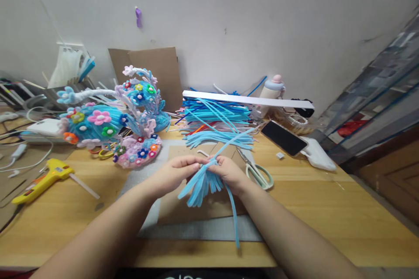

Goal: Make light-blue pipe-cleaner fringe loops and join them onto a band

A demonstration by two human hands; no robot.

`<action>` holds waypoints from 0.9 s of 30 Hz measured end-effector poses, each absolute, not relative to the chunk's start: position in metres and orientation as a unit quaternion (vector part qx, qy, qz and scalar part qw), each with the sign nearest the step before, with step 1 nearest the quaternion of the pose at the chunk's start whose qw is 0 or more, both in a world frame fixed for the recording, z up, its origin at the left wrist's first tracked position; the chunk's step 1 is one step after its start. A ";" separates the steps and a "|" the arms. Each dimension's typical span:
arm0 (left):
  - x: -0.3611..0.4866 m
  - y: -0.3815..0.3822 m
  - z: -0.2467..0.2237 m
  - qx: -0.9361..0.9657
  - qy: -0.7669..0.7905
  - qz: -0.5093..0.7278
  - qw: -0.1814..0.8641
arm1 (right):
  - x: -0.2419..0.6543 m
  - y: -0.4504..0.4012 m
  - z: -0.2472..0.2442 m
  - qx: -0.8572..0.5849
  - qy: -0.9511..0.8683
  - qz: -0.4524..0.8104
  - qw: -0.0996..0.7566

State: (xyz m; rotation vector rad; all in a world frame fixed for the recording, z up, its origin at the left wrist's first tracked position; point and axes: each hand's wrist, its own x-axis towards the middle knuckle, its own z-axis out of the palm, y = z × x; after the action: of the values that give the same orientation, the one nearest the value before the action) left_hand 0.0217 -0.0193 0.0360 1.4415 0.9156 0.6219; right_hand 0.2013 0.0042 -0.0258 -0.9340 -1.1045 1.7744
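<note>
Light blue pipe cleaners (199, 189), bunched with looped ends hanging down, are pinched between my two hands. My left hand (181, 172) grips the bunch from the left, thumb and fingers together. My right hand (227, 172) closes on it from the right. One long strand rises past my right fingers, and a long end (235, 222) hangs toward the table's front edge. Below lies a piece of cardboard (176, 211) on a grey mat (150, 226). Scissors with pale green handles (262, 176) rest beside my right wrist.
Behind my hands lies a pile of blue pipe cleaners (216, 115) with a white strip (242, 99) across it. Flowered pipe-cleaner pieces (98, 124) stand left. A yellow glue gun (42, 181) lies far left. At right are a phone (284, 138) and a bottle (272, 89).
</note>
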 end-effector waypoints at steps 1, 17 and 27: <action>0.021 -0.019 0.036 0.632 0.383 0.265 0.619 | 0.202 0.003 -0.024 -0.363 -0.439 0.717 0.402; 0.020 -0.018 0.036 0.818 0.262 0.240 0.453 | 0.201 0.007 -0.025 -0.342 -0.400 0.758 0.385; 0.027 -0.022 0.034 0.693 0.426 0.242 0.529 | 0.197 0.001 -0.018 -0.377 -0.392 0.737 0.401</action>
State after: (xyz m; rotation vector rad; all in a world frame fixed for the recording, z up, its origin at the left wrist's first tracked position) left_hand 0.0271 -0.0217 0.0340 1.6549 1.0181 0.5790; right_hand 0.1969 0.0010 -0.0179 -0.9530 -0.9912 1.8630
